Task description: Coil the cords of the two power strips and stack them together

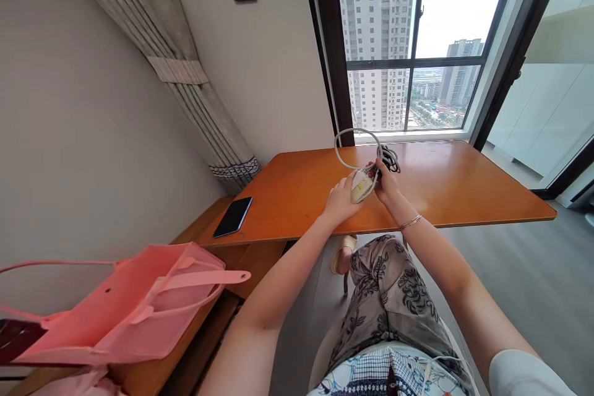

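My left hand [342, 199] is closed around a white block with a yellowish label, which looks like a power strip [361, 187]; it is partly covered by fingers and cord. My right hand [385, 182] is closed on a bundled cable [390, 159], with dark loops sticking out beyond the fingers. A pale grey-white cord [357, 130] rises in a wide loop above both hands. The hands are close together over the orange-brown wooden table [297, 189]. Which cord joins the block is hard to make out.
A black smartphone [232, 217] lies at the table's left end. Lower left, a pink bag [153, 309] stands open on a wooden surface. Behind the table are a window [411, 65] and a gathered grey curtain [195, 93]. My patterned trousers [394, 297] show below the front edge.
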Demonstrator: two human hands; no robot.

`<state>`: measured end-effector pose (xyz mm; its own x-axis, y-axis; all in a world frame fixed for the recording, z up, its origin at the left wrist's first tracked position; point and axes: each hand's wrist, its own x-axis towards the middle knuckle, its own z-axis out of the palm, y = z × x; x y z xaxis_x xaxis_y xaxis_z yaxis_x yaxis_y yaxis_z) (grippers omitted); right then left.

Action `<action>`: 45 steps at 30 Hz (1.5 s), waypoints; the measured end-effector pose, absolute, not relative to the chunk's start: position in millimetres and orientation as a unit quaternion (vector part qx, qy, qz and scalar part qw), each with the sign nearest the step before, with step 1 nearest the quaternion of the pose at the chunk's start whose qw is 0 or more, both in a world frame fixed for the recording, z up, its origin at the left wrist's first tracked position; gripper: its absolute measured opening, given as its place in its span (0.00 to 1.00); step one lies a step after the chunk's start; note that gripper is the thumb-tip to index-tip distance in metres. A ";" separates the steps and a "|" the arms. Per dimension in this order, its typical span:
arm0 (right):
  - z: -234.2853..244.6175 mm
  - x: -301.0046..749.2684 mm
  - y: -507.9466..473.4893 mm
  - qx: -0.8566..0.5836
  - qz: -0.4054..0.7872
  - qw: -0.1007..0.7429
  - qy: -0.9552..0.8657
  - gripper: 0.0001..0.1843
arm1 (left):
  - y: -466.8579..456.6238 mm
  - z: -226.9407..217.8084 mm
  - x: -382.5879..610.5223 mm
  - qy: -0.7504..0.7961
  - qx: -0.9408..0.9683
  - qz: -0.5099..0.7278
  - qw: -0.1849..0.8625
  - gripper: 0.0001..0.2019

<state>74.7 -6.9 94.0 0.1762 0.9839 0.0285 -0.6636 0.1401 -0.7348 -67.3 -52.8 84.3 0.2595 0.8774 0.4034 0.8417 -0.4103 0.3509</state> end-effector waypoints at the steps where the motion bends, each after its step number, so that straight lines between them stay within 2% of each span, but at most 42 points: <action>1: 90.9 71.9 -0.1 -0.299 0.608 0.688 -0.262 0.20 | -49.7 85.2 -73.1 0.558 0.791 0.252 0.020 0.45; 8: 62.2 47.0 33.1 -0.410 0.683 0.525 -0.300 0.17 | -27.6 81.1 -113.8 0.629 0.771 0.098 -0.028 0.48; 15: 37.9 37.6 33.5 -0.445 0.625 0.433 -0.472 0.17 | 1.7 77.6 -154.8 0.719 0.692 0.063 -0.016 0.48; 22: 20.1 85.7 27.0 -0.466 0.557 0.427 -0.538 0.14 | 29.8 73.9 -210.5 0.798 0.593 0.100 -0.044 0.45; 29: 8.1 140.0 21.5 -0.493 0.467 0.446 -0.583 0.14 | 38.9 76.9 -243.5 0.829 0.556 0.045 0.025 0.40; 34: 3.1 159.3 15.6 -0.513 0.417 0.438 -0.609 0.13 | 36.1 76.7 -245.0 0.819 0.572 0.049 -0.029 0.34; 37: 1.9 169.5 8.3 -0.525 0.391 0.432 -0.621 0.13 | 31.6 73.6 -240.1 0.814 0.577 0.054 -0.049 0.38; 40: 3.4 182.2 -4.5 -0.538 0.324 0.393 -0.672 0.15 | 27.2 69.8 -235.8 0.811 0.578 0.054 -0.071 0.46; 45: 3.9 203.1 -31.9 -0.587 0.088 0.262 -0.761 0.19 | 21.2 66.0 -235.1 0.812 0.572 0.076 -0.091 0.51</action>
<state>203.1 -31.9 3.9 -0.1727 0.9396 0.2954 0.8469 0.2948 -0.4425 -235.1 21.2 66.0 -0.3299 0.9144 0.2347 0.9420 0.3351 0.0185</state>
